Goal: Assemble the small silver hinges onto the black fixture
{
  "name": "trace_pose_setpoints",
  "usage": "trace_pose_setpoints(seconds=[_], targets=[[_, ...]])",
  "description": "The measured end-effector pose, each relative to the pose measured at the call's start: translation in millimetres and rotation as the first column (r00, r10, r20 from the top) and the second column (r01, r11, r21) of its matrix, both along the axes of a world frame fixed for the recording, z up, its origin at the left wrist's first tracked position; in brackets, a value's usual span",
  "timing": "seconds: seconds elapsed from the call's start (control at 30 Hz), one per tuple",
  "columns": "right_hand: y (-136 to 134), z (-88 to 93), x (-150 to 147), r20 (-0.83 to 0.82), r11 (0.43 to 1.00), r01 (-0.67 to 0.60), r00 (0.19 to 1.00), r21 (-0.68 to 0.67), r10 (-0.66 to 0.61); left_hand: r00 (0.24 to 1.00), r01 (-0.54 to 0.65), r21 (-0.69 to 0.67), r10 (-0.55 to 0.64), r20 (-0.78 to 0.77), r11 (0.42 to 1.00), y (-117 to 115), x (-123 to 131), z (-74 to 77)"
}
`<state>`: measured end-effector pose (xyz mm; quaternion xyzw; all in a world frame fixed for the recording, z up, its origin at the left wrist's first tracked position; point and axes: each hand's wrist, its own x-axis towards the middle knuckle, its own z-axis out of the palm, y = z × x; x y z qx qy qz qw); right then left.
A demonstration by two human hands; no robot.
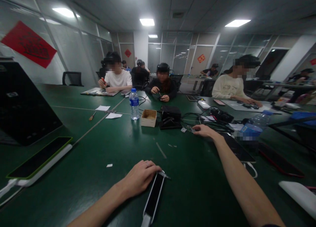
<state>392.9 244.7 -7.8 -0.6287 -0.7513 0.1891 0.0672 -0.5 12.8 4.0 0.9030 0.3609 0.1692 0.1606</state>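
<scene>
My left hand (142, 177) is closed round the far end of a slim, white-edged device with a black face (155, 194), which looks like a phone. A white plug (147, 219) is at its near end. A thin metallic piece (167, 176) sticks out beside my left fingertips. Farther out, my right hand (205, 131) has its fingertips pressed together at a little heap of small clear or silvery pieces (189, 129). What lies between those fingertips is too small to make out. A small whitish piece (183, 130) lies just left of the heap.
A cardboard box (148, 122), a water bottle (134, 105) and a black device (171, 113) stand ahead. At right lie a tablet (237, 148), a tipped bottle (255, 123) and cables. A phone (39, 156) and a black HP computer (27, 105) are left. Several people sit opposite.
</scene>
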Motion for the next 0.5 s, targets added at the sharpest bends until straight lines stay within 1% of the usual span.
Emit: trace_pose_setpoints(seconds=[0.07, 0.23, 0.33, 0.43, 0.5], targets=[[-1, 4.7, 0, 0.037, 1.000, 0.000, 0.999, -0.028, 0.001, 1.000, 0.002, -0.001, -0.002, -0.002, 1.000, 0, 0, -0.4], [-6, 16.2, 4, 0.061, 0.996, 0.019, 0.998, -0.092, -0.014, 1.000, 0.005, -0.011, -0.005, -0.003, 1.000, -1, 0, 2.8], [-11, 22.8, 7, 0.071, 0.987, 0.030, 0.997, -0.157, -0.019, 1.000, 0.005, -0.015, -0.005, 0.005, 1.000, -1, 1, 4.5], [-16, 30.2, 13, 0.045, 0.965, 0.021, 0.999, -0.261, -0.009, 1.000, -0.003, -0.017, 0.004, 0.009, 1.000, -1, 1, 4.0], [-19, 35.2, 19, 0.015, 0.963, 0.043, 0.999, -0.264, -0.040, 1.000, -0.004, -0.013, 0.004, 0.012, 1.000, -1, 1, 3.1]])
